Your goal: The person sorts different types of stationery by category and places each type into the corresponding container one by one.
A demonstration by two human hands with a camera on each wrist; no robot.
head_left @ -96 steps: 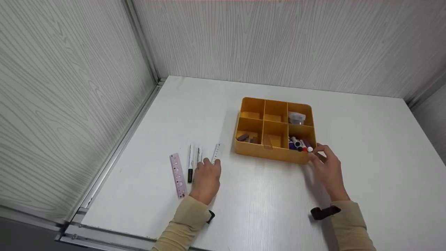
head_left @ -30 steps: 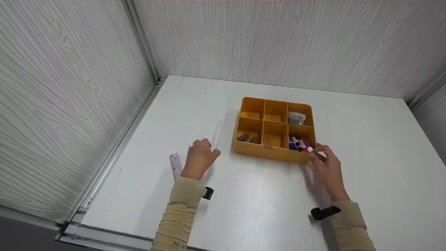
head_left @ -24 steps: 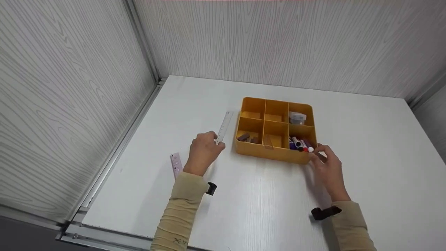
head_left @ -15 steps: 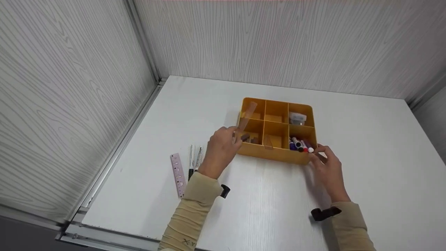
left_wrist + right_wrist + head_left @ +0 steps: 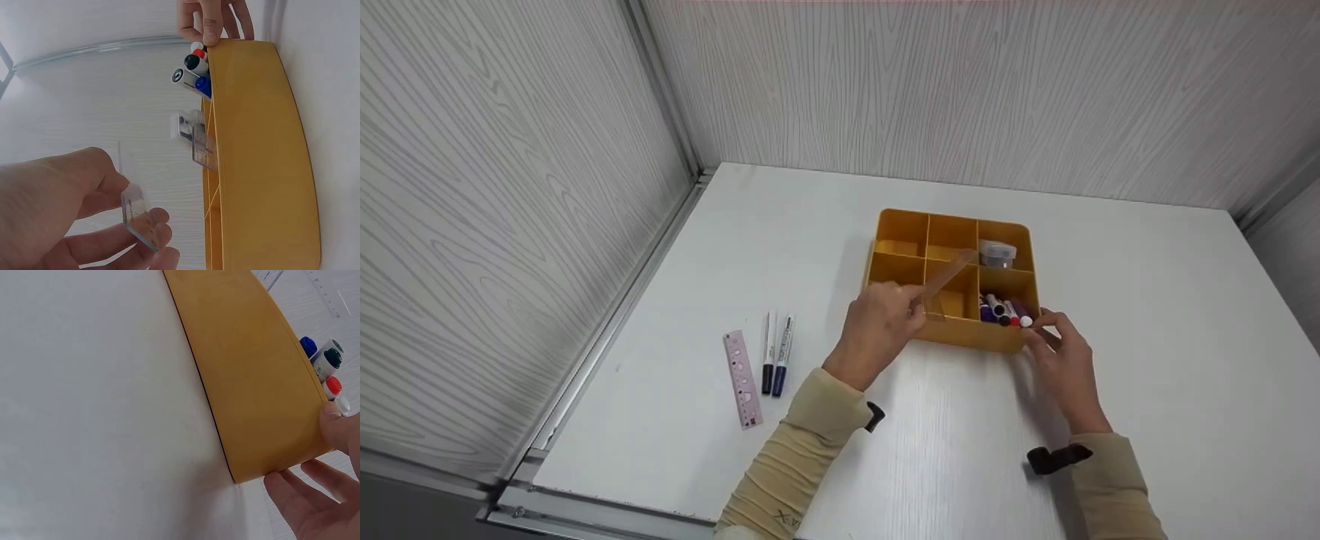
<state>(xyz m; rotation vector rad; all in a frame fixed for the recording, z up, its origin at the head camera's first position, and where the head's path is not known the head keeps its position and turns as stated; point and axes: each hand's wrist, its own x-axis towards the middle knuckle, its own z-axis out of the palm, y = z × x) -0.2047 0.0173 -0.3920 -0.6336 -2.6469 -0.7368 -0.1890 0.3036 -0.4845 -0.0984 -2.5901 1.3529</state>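
My left hand (image 5: 877, 330) pinches a clear ruler (image 5: 949, 274) by one end. The ruler slants over the front middle compartment of the yellow divided box (image 5: 967, 337), its far end reaching toward the back row. Another clear plastic piece (image 5: 202, 149), likely a ruler, pokes up over the front rim of that compartment. My right hand (image 5: 1063, 367) holds the box's front right corner, thumb on the rim and fingers against the side wall. Several markers (image 5: 1005, 311) lean in the front right compartment. The front left compartment is partly hidden by my left hand.
Left of the box, a pink ruler (image 5: 743, 381) and two markers (image 5: 776, 360) with dark caps lie on the white table (image 5: 682, 307). A small clear container (image 5: 997, 253) sits in the back right compartment. Wood-grain panels (image 5: 960, 90) rise around the table.
My left hand has taken the clear ruler from the table beside the markers and carried it rightward over the box. My right hand stays at the box corner.
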